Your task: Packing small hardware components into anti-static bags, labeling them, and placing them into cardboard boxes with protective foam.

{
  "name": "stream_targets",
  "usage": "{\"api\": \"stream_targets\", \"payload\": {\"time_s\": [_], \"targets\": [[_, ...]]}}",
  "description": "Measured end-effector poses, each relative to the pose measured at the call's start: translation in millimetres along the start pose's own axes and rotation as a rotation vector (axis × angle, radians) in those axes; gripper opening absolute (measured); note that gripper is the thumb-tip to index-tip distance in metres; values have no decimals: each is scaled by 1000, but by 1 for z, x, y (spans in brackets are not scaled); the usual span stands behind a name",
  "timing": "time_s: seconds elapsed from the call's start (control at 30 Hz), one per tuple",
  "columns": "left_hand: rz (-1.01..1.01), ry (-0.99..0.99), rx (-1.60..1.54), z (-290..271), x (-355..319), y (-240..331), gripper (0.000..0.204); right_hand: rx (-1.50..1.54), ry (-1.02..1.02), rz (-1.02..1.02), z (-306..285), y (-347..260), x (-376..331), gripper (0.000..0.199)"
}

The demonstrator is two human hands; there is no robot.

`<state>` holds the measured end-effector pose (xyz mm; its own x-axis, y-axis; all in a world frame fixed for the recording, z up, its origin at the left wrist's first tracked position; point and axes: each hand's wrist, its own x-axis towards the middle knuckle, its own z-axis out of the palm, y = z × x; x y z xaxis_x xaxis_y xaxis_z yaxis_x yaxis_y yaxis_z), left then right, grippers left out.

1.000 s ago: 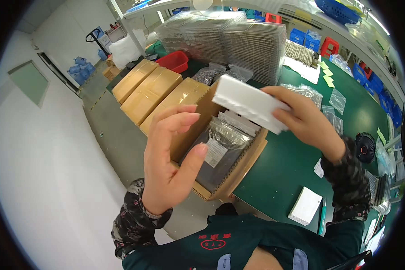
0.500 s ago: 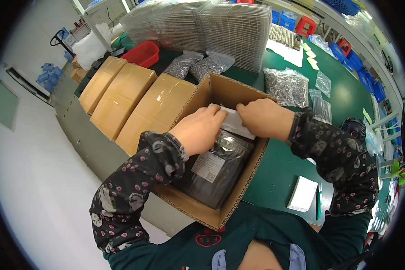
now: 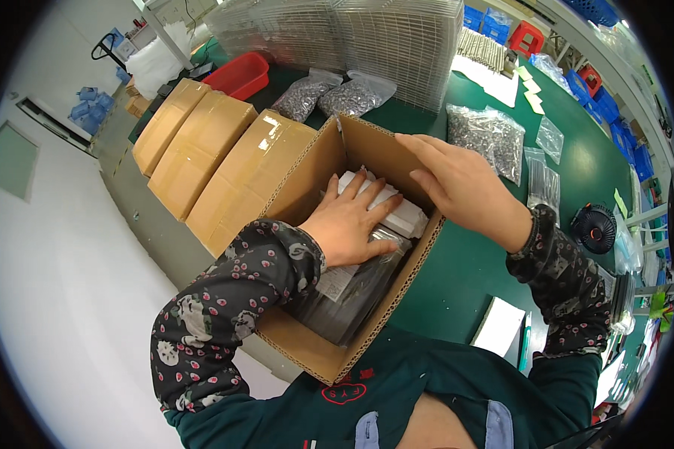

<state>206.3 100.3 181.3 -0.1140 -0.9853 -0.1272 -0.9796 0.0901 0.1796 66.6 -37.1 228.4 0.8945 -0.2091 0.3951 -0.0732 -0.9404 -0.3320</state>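
An uncovered cardboard box (image 3: 318, 365) stands tilted in view before me. Inside it, a clear plastic bag of dark, long parts (image 3: 335, 310) with a white label lies toward the near end. A white packet or small box (image 3: 408, 217) sits at the far end. My left hand (image 3: 348, 221) lies spread over the contents, fingertips on the white packet and thumb over the plastic bag. My right hand (image 3: 457, 183) is at the box's far right wall, fingers stretched out, holding nothing; its fingertips reach the rim.
Several closed cartons (image 3: 247, 176) stand in a row at left, near a red basin (image 3: 238, 75). Bags of small metal parts (image 3: 487, 138) lie on the green table. Wire racks (image 3: 397, 52) stand behind. A black fan (image 3: 594, 227), white pad (image 3: 498, 326) and pen (image 3: 526, 340) are at right.
Both hands were at the white packet. My left hand has spread flat over it and the bag; my right hand has come off it and up to the box rim.
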Motion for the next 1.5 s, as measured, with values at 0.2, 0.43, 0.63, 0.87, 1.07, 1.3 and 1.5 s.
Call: {"api": "stream_targets", "payload": {"time_s": [0.2,0.43,0.63,0.87,1.07,1.3,1.5], "targets": [[-10,-19,9,12,-9,1,78,12,0,30,-1,-4,-2,35],[-11,-78,25,6,-4,0,84,-5,-2,-6,-5,-2,0,36],[-21,-90,24,10,-4,0,85,4,-89,73,-7,-5,5,44],[4,-24,-9,17,-5,-3,85,-68,-99,10,-9,-14,8,33],[-10,-109,-55,-6,-5,2,85,-59,-120,70,-7,-21,6,37],[101,50,-76,20,-24,-3,90,-80,-81,53,-4,-28,1,39],[109,-130,-110,8,-24,-6,97,-29,-235,82,1,-45,-4,33]]}}
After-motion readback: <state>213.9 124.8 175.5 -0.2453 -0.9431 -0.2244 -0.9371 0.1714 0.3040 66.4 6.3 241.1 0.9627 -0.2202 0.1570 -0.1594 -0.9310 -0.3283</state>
